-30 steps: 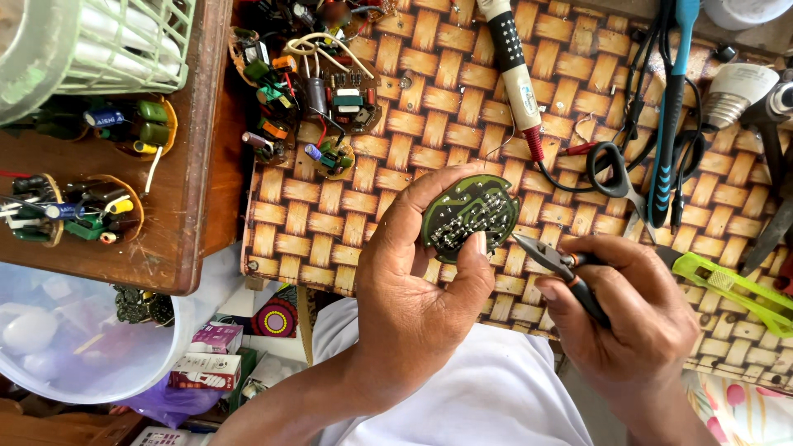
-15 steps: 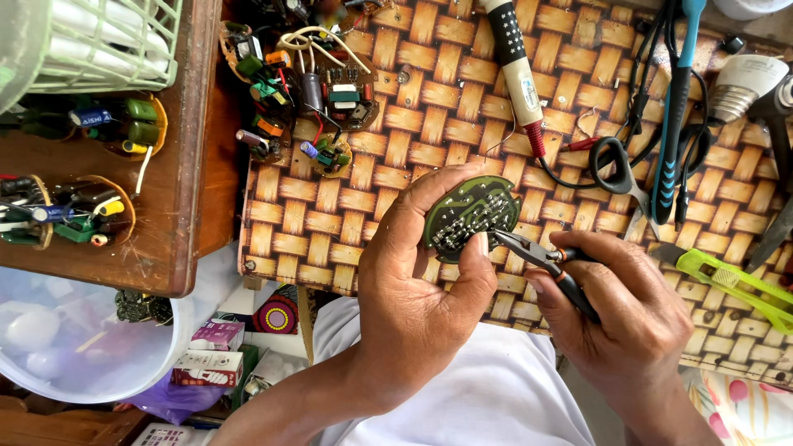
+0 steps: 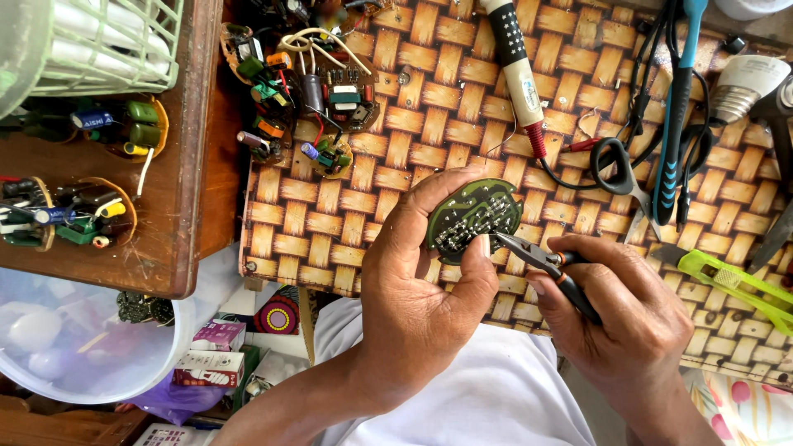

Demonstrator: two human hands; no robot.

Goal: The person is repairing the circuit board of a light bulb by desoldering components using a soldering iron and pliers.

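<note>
My left hand (image 3: 425,289) grips a small round green circuit board (image 3: 471,216), solder side up, over a woven bamboo mat (image 3: 396,149). My thumb presses on the board's lower edge. My right hand (image 3: 628,318) holds black-and-orange needle-nose pliers (image 3: 541,263), and their tips touch the board's right edge by my thumb.
Loose circuit boards with capacitors and coils (image 3: 310,91) lie at the mat's far left. A soldering iron (image 3: 516,74), scissors (image 3: 624,169), a blue-handled tool (image 3: 677,107), a bulb base (image 3: 739,87) and green tweezers (image 3: 735,281) lie to the right. A wooden board (image 3: 178,206), green basket (image 3: 91,41) and plastic tub (image 3: 83,347) stand left.
The pliers' tips have closed in from the right onto the board's edge. My left hand holds the board in nearly the same place.
</note>
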